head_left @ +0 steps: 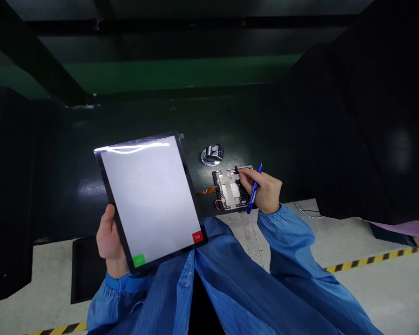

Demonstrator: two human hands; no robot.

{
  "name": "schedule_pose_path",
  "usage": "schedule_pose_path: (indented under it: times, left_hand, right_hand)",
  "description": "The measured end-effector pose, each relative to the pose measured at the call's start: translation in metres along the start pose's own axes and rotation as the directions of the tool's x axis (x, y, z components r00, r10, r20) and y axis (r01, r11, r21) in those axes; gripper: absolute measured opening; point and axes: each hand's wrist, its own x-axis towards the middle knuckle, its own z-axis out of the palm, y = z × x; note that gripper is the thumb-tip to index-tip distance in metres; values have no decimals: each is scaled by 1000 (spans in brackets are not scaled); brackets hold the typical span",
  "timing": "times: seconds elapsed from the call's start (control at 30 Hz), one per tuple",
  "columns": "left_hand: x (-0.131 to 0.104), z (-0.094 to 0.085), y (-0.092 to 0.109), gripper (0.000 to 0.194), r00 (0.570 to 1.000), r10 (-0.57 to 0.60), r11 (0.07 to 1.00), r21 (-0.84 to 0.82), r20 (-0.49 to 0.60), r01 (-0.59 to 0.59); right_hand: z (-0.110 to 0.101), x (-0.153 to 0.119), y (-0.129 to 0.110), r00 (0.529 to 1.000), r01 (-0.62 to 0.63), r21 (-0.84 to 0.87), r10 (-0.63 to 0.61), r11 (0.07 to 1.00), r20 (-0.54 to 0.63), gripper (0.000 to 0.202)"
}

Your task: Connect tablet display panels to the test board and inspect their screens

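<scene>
My left hand [110,237] grips the lower left edge of a large tablet-like screen [153,200], tilted and lit white, with a green box and a red box at its bottom corners. My right hand [261,186] is closed, with a blue marker [254,188] held across its fingers. Its thumb and fingertip pinch at the top right part of a circuit board assembly [230,188]; anything between the tips is too small to name. An orange ribbon cable [206,191] runs from the assembly toward the screen.
A small dark and silver device on a round clear base [212,155] stands on the dark table [153,111] behind the board. A black tray-like object [85,270] is at the lower left. Yellow and black tape [373,259] marks the floor.
</scene>
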Motion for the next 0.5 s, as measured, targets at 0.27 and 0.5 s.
schedule_pose_path:
  times: [0.27, 0.5]
  left_hand:
    - [-11, 27, 17, 37, 991, -133, 985, -111, 31, 135]
    - [-22, 41, 35, 24, 999, -7, 989, -145, -44, 1]
  right_hand:
    - [-14, 4, -25, 997, -33, 146, 41, 989, -57, 16]
    - [-29, 30, -124, 887, -200, 711, -184, 675, 424, 26]
